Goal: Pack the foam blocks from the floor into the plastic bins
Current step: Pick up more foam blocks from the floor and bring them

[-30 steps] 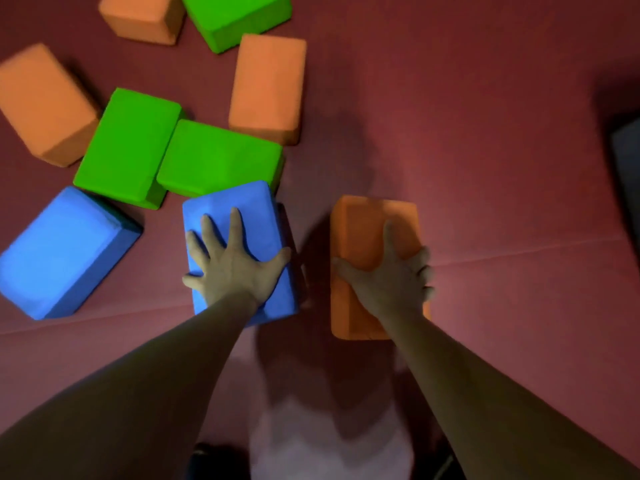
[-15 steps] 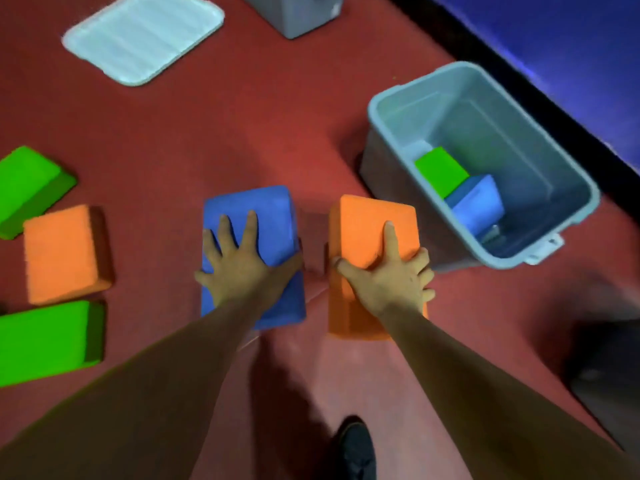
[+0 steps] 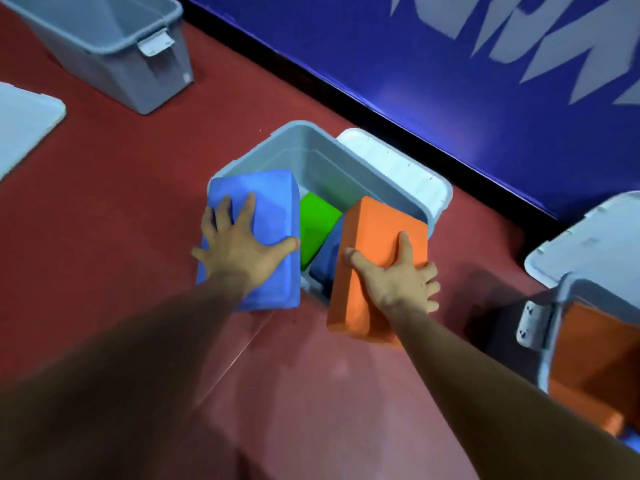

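Red floor (image 3: 121, 202), bin (image 3: 325, 164) now beneath, left grip (image 3: 239, 251) clamping blue block (image 3: 263, 195), right grip (image 3: 398, 282) clamping orange block (image 3: 377, 230)

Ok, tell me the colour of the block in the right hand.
Orange; the head view shows the block in the right hand best.

Over the bin (image 3: 329, 161), a blue block (image 3: 266, 195) covers the left side and an orange block (image 3: 374, 230) the near right corner. Between them a narrow gap opens onto a green block (image 3: 317, 223) inside. The bin's far half is open. A lid (image 3: 408, 171) stands just behind the bin, before the wall (image 3: 450, 81). Bare floor (image 3: 138, 202) lies left of the bin; a second bin (image 3: 554, 254) stands well to its right.
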`<state>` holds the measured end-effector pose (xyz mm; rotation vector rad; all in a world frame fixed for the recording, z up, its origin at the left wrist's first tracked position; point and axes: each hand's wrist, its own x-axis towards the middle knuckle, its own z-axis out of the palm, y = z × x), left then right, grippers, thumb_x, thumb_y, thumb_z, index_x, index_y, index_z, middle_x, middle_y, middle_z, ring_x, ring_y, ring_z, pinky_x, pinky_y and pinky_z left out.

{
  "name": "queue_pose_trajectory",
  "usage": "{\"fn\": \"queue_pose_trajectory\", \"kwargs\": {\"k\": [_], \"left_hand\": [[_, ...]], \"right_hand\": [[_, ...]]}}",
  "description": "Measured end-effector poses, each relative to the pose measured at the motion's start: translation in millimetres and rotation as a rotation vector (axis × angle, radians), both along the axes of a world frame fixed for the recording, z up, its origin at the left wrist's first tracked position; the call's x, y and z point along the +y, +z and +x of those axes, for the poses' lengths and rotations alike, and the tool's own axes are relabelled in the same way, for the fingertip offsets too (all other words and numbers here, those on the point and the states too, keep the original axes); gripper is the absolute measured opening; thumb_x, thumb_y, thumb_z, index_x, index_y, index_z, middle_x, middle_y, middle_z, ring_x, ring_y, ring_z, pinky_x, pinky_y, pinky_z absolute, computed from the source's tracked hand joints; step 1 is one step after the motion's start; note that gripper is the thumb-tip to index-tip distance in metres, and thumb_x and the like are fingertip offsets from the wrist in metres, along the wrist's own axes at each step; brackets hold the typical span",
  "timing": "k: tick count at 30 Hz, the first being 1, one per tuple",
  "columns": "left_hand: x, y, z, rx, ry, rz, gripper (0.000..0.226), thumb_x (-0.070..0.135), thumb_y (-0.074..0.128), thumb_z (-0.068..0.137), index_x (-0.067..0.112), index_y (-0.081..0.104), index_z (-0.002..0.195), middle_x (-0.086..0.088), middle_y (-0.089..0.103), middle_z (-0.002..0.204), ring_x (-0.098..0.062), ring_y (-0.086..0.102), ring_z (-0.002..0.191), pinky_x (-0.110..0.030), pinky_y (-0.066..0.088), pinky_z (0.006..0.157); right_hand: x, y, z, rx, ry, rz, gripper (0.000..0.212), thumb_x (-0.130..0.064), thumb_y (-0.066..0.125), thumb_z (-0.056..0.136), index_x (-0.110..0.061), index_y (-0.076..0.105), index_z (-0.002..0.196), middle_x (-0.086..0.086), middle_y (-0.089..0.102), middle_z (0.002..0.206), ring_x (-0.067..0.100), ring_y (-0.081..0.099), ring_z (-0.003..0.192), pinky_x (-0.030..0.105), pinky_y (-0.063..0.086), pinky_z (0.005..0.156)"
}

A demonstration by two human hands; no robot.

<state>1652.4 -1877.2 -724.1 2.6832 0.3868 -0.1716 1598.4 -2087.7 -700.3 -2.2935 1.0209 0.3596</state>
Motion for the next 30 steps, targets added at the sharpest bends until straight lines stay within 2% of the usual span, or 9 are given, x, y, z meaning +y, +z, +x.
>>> {"fn": "queue_pose_trajectory", "kwargs": {"k": [4, 8, 11, 15, 17, 20, 27, 30], "left_hand": [[-25, 18, 50, -0.102, -0.046, -0.078, 0.101, 0.081, 0.060, 0.075, 0.037, 0.023, 0.157, 0.005, 0.003, 0.168, -0.018, 0.000, 0.154, -0.064, 0.018, 0.115], [-34, 18, 68, -0.157, -0.055, -0.096, 0.088, 0.076, 0.052, 0.086, 0.033, 0.026, 0.158, 0.004, 0.003, 0.170, -0.017, 0.000, 0.155, -0.059, 0.014, 0.120], [-29, 8, 59, -0.167, -0.067, -0.065, 0.084, 0.074, 0.050, 0.088, 0.030, 0.030, 0.157, 0.003, 0.010, 0.169, -0.018, 0.008, 0.155, -0.055, 0.016, 0.120], [-7, -5, 39, -0.155, -0.028, -0.104, 0.096, 0.084, 0.050, 0.077, 0.031, 0.033, 0.155, -0.001, 0.019, 0.165, -0.024, 0.024, 0.150, -0.049, 0.024, 0.118], [11, -10, 26, -0.178, 0.010, -0.115, 0.101, 0.088, 0.046, 0.069, 0.031, 0.038, 0.152, -0.004, 0.028, 0.158, -0.026, 0.033, 0.144, -0.048, 0.030, 0.114], [41, -15, 3, -0.231, 0.071, -0.092, 0.098, 0.086, 0.049, 0.068, 0.028, 0.046, 0.147, -0.006, 0.038, 0.149, -0.030, 0.043, 0.136, -0.049, 0.035, 0.109], [143, -5, -68, -0.185, 0.210, -0.037, 0.096, 0.086, 0.050, 0.076, 0.027, 0.042, 0.151, -0.006, 0.030, 0.156, -0.029, 0.033, 0.143, -0.048, 0.025, 0.116], [195, 4, -109, -0.161, 0.285, -0.020, 0.104, 0.092, 0.037, 0.071, 0.027, 0.040, 0.153, -0.006, 0.029, 0.157, -0.029, 0.031, 0.144, -0.048, 0.023, 0.117]], "right_hand": [[-22, 8, 48, -0.101, -0.089, 0.050, 0.118, -0.095, 0.059, 0.058, -0.052, 0.012, 0.157, 0.015, 0.021, 0.160, 0.041, 0.025, 0.144, 0.060, 0.019, 0.114], [-21, 4, 69, -0.173, -0.077, 0.057, 0.102, -0.083, 0.058, 0.076, -0.049, 0.010, 0.159, 0.013, 0.022, 0.163, 0.035, 0.022, 0.148, 0.058, 0.018, 0.116], [-13, -5, 67, -0.168, -0.024, 0.043, 0.090, -0.075, 0.056, 0.084, -0.049, 0.012, 0.158, 0.013, 0.023, 0.163, 0.033, 0.019, 0.149, 0.058, 0.015, 0.117], [5, -17, 57, -0.112, 0.081, 0.028, 0.082, -0.068, 0.052, 0.091, -0.046, 0.014, 0.159, 0.015, 0.018, 0.165, 0.034, 0.013, 0.152, 0.058, 0.012, 0.119], [22, -21, 52, -0.088, 0.139, 0.024, 0.079, -0.066, 0.052, 0.093, -0.044, 0.015, 0.160, 0.017, 0.018, 0.164, 0.035, 0.013, 0.152, 0.059, 0.012, 0.118], [53, -26, 40, -0.050, 0.215, 0.012, 0.076, -0.063, 0.051, 0.095, -0.044, 0.014, 0.160, 0.017, 0.017, 0.163, 0.036, 0.013, 0.151, 0.057, 0.013, 0.118], [152, -24, -1, -0.065, 0.444, -0.045, 0.079, -0.058, 0.056, 0.093, -0.047, 0.015, 0.159, 0.017, 0.020, 0.162, 0.035, 0.017, 0.148, 0.056, 0.017, 0.118], [206, -17, -24, -0.068, 0.535, -0.056, 0.080, -0.058, 0.057, 0.092, -0.046, 0.015, 0.159, 0.018, 0.020, 0.163, 0.037, 0.016, 0.150, 0.059, 0.014, 0.117]]}}
